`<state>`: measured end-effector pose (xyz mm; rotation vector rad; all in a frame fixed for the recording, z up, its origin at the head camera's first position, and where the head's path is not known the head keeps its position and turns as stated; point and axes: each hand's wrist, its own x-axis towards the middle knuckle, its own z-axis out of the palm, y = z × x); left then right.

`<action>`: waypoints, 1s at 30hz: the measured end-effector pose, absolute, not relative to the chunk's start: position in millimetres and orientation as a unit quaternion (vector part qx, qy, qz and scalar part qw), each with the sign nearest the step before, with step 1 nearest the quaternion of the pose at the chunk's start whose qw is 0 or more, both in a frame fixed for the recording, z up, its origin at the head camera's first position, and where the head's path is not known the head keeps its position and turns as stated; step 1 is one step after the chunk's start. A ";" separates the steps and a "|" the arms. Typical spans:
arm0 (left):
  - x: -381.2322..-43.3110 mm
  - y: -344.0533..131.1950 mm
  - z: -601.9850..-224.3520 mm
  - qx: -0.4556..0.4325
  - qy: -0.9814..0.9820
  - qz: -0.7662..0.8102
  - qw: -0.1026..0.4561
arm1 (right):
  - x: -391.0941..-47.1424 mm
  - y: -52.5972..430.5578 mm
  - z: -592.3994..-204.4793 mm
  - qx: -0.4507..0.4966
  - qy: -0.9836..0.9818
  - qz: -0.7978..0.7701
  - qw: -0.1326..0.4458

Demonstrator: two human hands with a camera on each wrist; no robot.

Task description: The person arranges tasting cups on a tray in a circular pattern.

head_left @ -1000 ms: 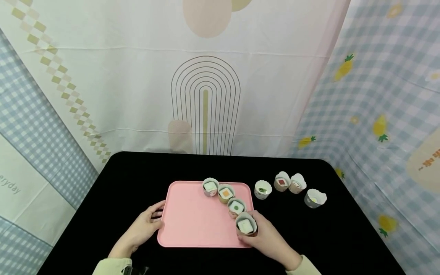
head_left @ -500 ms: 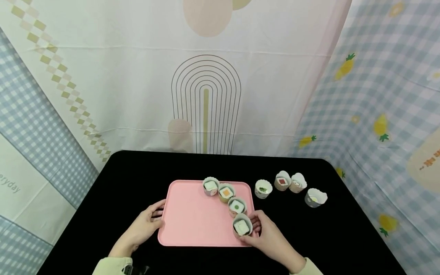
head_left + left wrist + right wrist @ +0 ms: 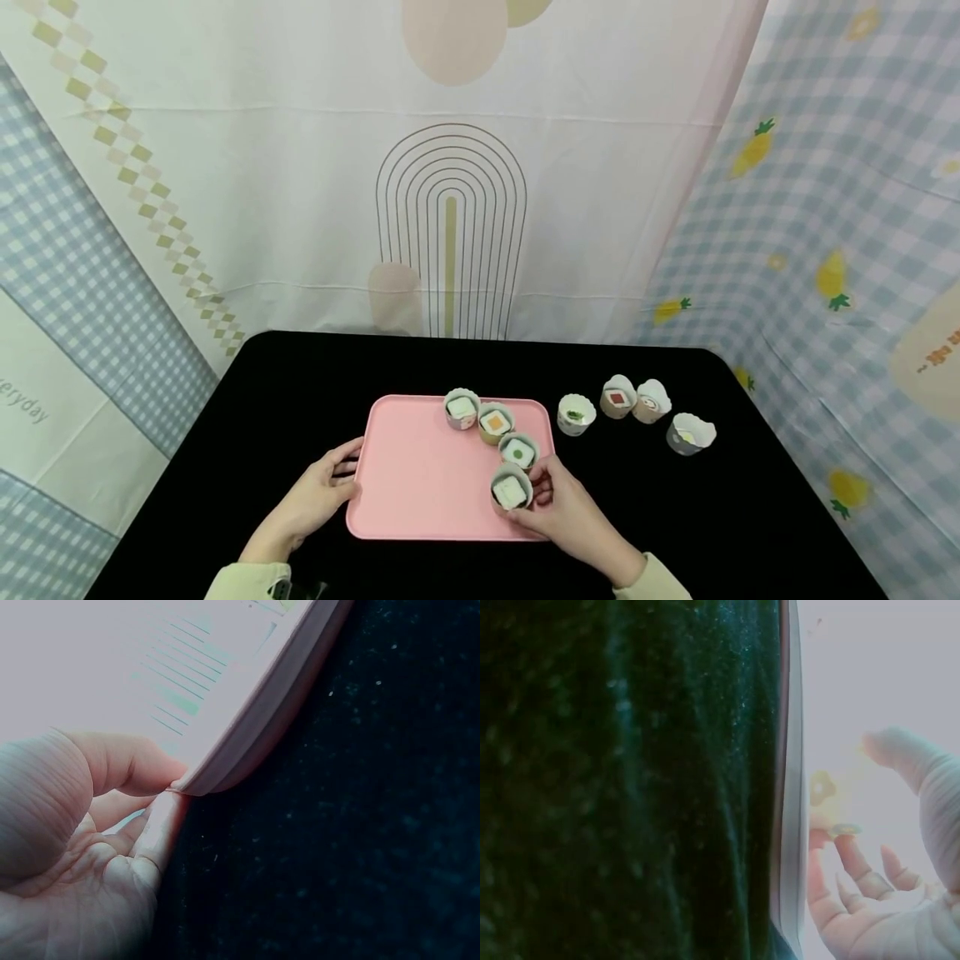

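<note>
My left hand pinches the left rim of a pink tray between thumb and fingers; the left wrist view shows this grip at the tray's edge. Near the tray's front right, my right hand holds a paper baking cup with a white square piece in it, thumb in front and curled fingers at its right side. Just behind stands another cup with a green-dotted white piece. The held cup is washed out in the right wrist view, where the thumb and curled fingers show.
Farther back on the tray stand a cup with an orange-topped piece and one with a plain white piece. Several more paper cups, among them a white cup and a grey cup, stand on the black table to the right.
The baking cup at my right hand has shifted left on the tray, and the right hand has moved left with it. My left hand keeps its hold on the rim.
</note>
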<state>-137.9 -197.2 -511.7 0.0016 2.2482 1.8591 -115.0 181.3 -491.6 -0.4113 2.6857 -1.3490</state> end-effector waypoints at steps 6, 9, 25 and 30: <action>-138.6 -197.8 -513.1 0.003 0.764 0.635 0.112 | -115.3 179.9 -490.0 -0.147 0.882 -0.446 0.049; -138.7 -198.0 -513.4 0.003 0.764 0.635 0.112 | -115.4 183.6 -487.0 -0.148 0.877 -0.455 0.036; -138.5 -198.3 -513.1 0.006 0.762 0.637 0.113 | -143.2 285.2 -482.4 0.002 0.890 -0.441 -0.117; -138.1 -198.0 -512.6 0.005 0.765 0.634 0.114 | -146.2 313.3 -478.2 0.069 0.887 -0.427 -0.163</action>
